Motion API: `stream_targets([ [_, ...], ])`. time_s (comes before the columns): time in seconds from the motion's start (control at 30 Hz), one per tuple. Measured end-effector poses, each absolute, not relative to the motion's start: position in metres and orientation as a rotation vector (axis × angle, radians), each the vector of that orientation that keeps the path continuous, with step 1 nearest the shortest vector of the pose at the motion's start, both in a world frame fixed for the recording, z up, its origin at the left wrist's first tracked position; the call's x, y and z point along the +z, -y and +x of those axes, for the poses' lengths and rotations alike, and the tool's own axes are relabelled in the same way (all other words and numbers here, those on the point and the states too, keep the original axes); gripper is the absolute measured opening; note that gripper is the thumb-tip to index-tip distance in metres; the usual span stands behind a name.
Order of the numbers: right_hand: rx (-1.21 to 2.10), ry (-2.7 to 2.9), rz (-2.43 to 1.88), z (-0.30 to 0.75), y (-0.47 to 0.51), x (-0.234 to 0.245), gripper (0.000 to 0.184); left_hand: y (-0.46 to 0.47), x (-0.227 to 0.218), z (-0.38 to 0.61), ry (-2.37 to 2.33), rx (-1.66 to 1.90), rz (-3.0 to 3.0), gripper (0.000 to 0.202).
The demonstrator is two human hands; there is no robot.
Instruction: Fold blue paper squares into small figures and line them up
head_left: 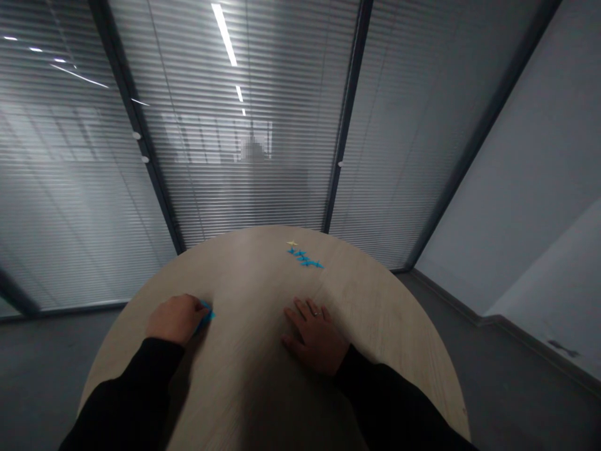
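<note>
My left hand (174,318) is closed, its fingers pinching a small blue pointed piece (206,315) at the left of the table. Most of that piece is hidden behind the fingers, so I cannot tell whether there is more than one. With fingers spread, my right hand (314,333) rests palm down on the wood and holds nothing. Beyond it lies a cluster of several small blue star-like pieces (304,259) in a slanting row. One yellow piece (292,243) of similar shape sits at the far end of that row.
Both hands are over a round light-wood table (244,269). Behind it stands a glass partition with blinds (282,200) and dark frames. A pale wall (526,207) rises on the right, and grey floor (56,363) surrounds the table.
</note>
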State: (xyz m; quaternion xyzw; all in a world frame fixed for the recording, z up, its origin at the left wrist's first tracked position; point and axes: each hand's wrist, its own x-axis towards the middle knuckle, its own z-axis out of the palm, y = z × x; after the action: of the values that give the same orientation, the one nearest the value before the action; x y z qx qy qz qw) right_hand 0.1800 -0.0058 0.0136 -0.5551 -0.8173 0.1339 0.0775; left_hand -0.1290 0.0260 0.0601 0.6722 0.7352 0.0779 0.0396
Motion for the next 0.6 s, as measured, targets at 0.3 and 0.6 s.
stream_targets([
  [0.3, 0.409, 2.422, -1.617, 0.181, 0.005, 0.011, 0.069, -0.022, 0.07, -0.119, -2.232, 0.499, 2.162, 0.042],
  [0.6, 0.996, 1.692, -1.096, 0.184, -0.012, 0.003, 0.079, -0.007, 0.042, -0.044, -1.134, 1.28, 2.054, 0.025],
])
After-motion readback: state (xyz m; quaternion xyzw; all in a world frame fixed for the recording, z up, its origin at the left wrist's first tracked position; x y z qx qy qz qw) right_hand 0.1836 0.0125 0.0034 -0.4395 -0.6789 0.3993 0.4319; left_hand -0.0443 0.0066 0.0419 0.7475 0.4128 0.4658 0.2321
